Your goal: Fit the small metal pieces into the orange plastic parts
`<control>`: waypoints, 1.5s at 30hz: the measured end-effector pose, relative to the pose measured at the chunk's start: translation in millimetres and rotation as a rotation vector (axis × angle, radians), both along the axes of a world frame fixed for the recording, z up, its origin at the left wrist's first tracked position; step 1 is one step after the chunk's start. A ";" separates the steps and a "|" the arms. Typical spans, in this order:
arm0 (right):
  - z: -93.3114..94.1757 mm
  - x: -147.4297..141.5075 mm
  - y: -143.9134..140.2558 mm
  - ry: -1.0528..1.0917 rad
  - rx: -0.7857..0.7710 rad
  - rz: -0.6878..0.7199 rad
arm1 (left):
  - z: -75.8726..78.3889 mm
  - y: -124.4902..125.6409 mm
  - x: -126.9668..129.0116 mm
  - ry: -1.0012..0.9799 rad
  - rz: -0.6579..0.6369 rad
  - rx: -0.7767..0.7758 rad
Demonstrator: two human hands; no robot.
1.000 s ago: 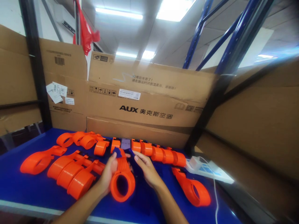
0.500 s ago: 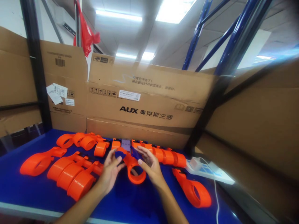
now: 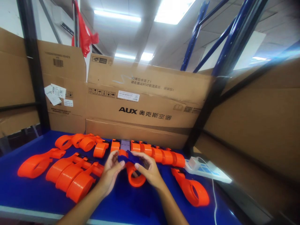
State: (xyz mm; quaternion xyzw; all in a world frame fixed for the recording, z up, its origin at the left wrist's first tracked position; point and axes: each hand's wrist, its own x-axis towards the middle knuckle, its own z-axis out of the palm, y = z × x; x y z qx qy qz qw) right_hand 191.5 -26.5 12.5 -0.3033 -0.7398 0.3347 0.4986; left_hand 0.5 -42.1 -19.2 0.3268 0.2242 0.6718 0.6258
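Note:
In front of me, above the blue tabletop (image 3: 131, 212), I hold an orange plastic part with a wide ring (image 3: 136, 180) at its lower end. Dark blue plastic (image 3: 128, 157) lies across its upper end; whether this is one piece or two, I cannot tell. My left hand (image 3: 110, 172) is closed at the left side, its thumb on the blue plastic. From the right, my right hand (image 3: 148, 171) pinches the blue plastic between thumb and fingers. My hands hide part of the joint. Just behind them stands a phone-like device (image 3: 125, 144) with a lit screen.
Several orange ring parts (image 3: 75, 184) lie at left, with more (image 3: 157, 154) in a back row. One orange part (image 3: 197, 192) lies at right, near a white power strip (image 3: 208, 171) with a cable. Cardboard (image 3: 140, 128) walls the back; a dark post (image 3: 199, 118) rises at right.
The blue plastic at the right has turned and come level with the blue at the left, now spanning the orange part's upper end. My fingers have moved closer together.

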 end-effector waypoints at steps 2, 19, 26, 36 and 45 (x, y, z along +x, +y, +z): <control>0.4 -0.6 -0.3 -0.013 -0.002 -0.008 | 0.7 -0.1 -0.1 -0.014 0.001 -0.001; 0.3 -1.2 -7.6 -0.318 0.275 -0.201 | 2.4 -6.7 -1.0 0.005 0.029 0.109; -7.6 0.7 -5.7 -0.435 0.454 -0.298 | -2.9 1.5 -3.3 0.107 0.105 0.031; -14.4 -0.7 -0.8 -0.495 0.585 -0.310 | -15.1 18.3 -5.2 0.253 0.270 0.095; -13.1 -3.4 -2.5 -0.481 0.597 -0.306 | -16.2 19.4 -6.3 0.269 0.280 0.101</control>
